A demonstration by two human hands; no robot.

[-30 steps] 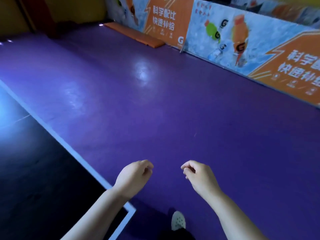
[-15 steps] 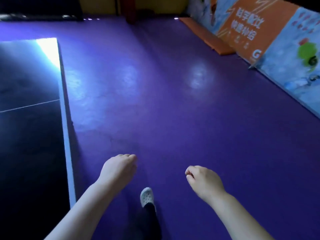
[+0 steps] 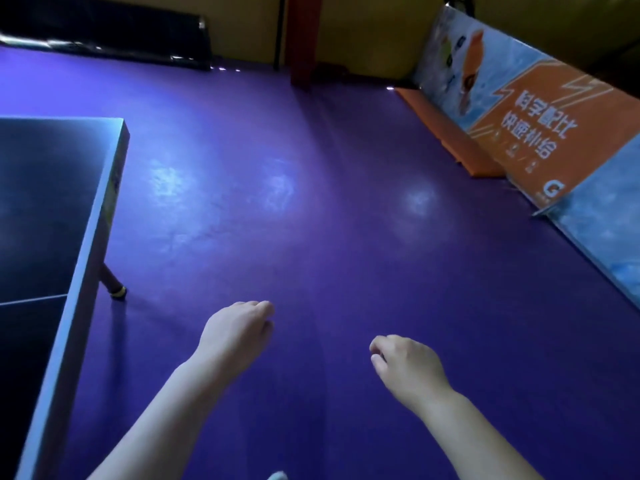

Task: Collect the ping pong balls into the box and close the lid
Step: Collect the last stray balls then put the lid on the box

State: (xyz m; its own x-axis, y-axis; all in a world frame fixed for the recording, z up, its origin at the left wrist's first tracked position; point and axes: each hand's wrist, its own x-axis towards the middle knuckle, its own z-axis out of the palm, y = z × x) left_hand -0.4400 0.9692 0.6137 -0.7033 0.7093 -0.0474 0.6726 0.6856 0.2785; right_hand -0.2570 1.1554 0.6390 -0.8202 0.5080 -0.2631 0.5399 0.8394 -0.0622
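No ping pong ball and no box shows in the head view. My left hand [image 3: 235,332] hangs over the purple floor [image 3: 311,220] at lower centre, back up, fingers curled under. My right hand [image 3: 407,367] is a little lower and to the right, also loosely curled with the knuckles up. Both palms face down, so what they might hold is hidden. The hands are apart and touch nothing.
A dark table tennis table [image 3: 52,202] fills the left side, its leg [image 3: 112,282] standing on the floor near my left hand. Orange and blue barrier boards [image 3: 540,133] line the right, with an orange mat [image 3: 450,133] at their foot. A red post [image 3: 304,39] stands at the far wall.
The view has swung left: the table has come further into sight with its leg, and the barrier boards have slid right. Both hands stay curled, and the foot has dropped almost out of view.
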